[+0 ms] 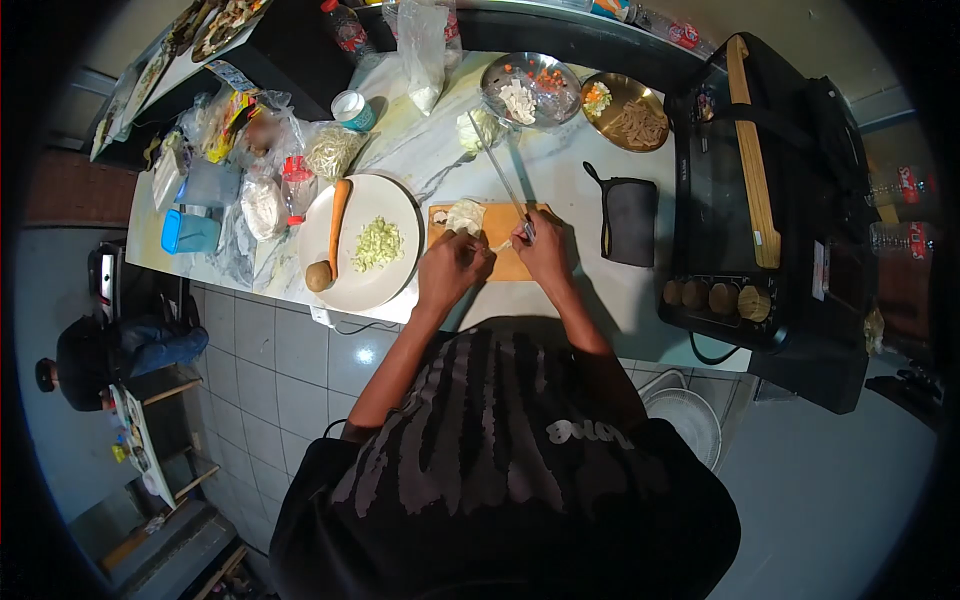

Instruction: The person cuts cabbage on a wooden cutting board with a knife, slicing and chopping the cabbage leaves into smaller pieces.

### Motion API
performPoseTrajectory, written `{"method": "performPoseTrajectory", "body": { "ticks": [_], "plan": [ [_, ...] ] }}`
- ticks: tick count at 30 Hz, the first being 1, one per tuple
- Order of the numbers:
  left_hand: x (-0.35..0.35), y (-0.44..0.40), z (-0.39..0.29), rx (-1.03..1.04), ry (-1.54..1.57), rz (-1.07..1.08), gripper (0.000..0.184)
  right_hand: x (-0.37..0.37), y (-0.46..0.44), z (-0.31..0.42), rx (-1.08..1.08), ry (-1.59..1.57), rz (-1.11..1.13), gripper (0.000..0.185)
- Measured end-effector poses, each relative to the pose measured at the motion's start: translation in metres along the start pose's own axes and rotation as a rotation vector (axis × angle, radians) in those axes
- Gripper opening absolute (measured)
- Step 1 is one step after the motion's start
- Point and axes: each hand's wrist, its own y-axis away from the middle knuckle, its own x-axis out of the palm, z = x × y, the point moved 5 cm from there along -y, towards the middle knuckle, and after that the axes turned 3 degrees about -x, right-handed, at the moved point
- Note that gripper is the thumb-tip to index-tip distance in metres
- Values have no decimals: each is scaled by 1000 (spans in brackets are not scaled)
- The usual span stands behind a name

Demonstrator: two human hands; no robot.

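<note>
My right hand is closed around the handle of a knife, whose long thin blade points away from me and up to the left. Under both hands lies a small wooden cutting board. My left hand rests over the board's left side with its fingers bent together; what they pinch is hidden. A pale leafy cabbage piece lies just beyond those fingers, and a thin pale strip lies between the hands. Farther back sits a larger cabbage piece, close to the knife's tip.
Left of the board, a large white plate bears chopped pale green pieces, a carrot and a round brown item. Two metal bowls hold cut food. A black pouch and a large black appliance stand right. Someone sits far left.
</note>
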Motion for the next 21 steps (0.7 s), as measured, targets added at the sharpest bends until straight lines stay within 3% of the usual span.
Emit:
{"method": "performPoseTrajectory", "body": {
  "ticks": [3,5,9,16,21],
  "plan": [
    [-17,-3,8,57,-19,62,27,1,-1,-6,11,-23,18,16],
    [-25,0,5,220,-86,133,33,2,-2,-10,15,-11,22,18],
    [-23,2,17,222,-26,211,38,1,-4,-8,34,-35,35,20],
    [-16,-1,32,125,53,157,30,1,-3,-10,2,-13,11,18],
    [-12,-7,35,147,65,-5,25,4,-3,-13,25,5,29,20]
  ]
}}
